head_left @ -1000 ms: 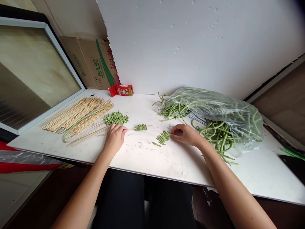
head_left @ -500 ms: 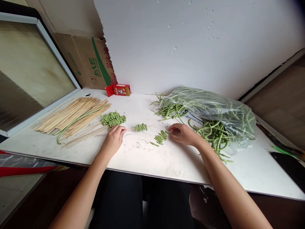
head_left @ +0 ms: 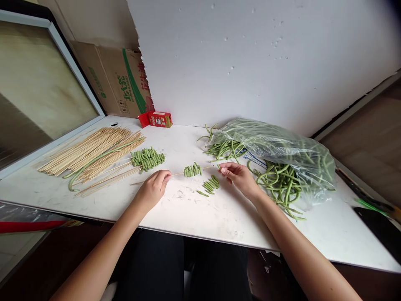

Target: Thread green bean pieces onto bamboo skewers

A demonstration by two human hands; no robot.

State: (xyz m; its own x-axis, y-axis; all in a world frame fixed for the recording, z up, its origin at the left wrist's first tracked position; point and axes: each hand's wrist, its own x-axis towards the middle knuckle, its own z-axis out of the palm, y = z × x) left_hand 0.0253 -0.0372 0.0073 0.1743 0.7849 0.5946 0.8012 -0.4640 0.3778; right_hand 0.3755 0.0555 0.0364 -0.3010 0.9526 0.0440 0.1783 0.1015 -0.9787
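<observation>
My left hand (head_left: 154,187) is closed on a thin bamboo skewer (head_left: 178,173) with several green bean pieces (head_left: 192,170) threaded across it. At the skewer's bare tip, my right hand (head_left: 237,176) pinches one short bean piece (head_left: 218,167). Whether the tip touches that piece I cannot tell. Below the skewer lies a small group of cut bean pieces (head_left: 211,184), with one piece (head_left: 202,193) a little apart. Left of them, finished-looking skewers of beans (head_left: 148,159) rest side by side, just beyond my left hand.
Many bare bamboo skewers (head_left: 87,150) lie on the left with a long bean (head_left: 90,162) across them. A clear plastic bag (head_left: 278,138) of long green beans (head_left: 278,179) spreads at the right. A red box (head_left: 160,119) and a cardboard carton (head_left: 115,83) stand at the back; a black phone-like object (head_left: 377,228) lies far right.
My right hand has lifted a bean piece from the group up to the skewer's tip. My left hand has moved slightly right with the skewer, its tip now tilted upward.
</observation>
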